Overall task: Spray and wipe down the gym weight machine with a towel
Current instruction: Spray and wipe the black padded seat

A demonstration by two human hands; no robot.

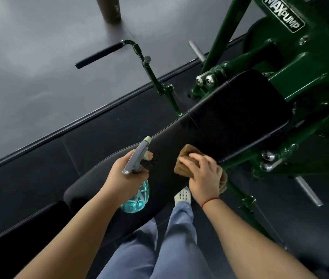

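The green weight machine [292, 81] fills the right side, with a long black padded bench [230, 109] running from lower left to centre right. My left hand [125, 172] grips a spray bottle [137, 194] with a grey trigger head and clear teal body, nozzle pointing up along the pad. Small droplets [155, 158] sit on the pad between my hands. My right hand [203, 174] holds a folded brown towel [185, 158] pressed on the pad's near edge.
A green lever with a black grip handle [99, 55] sticks out to the left of the bench. A dark cylinder [109, 8] stands on the grey floor at the top. Chrome pegs [196, 51] jut from the frame. My blue trousers and white shoe [182, 195] are below.
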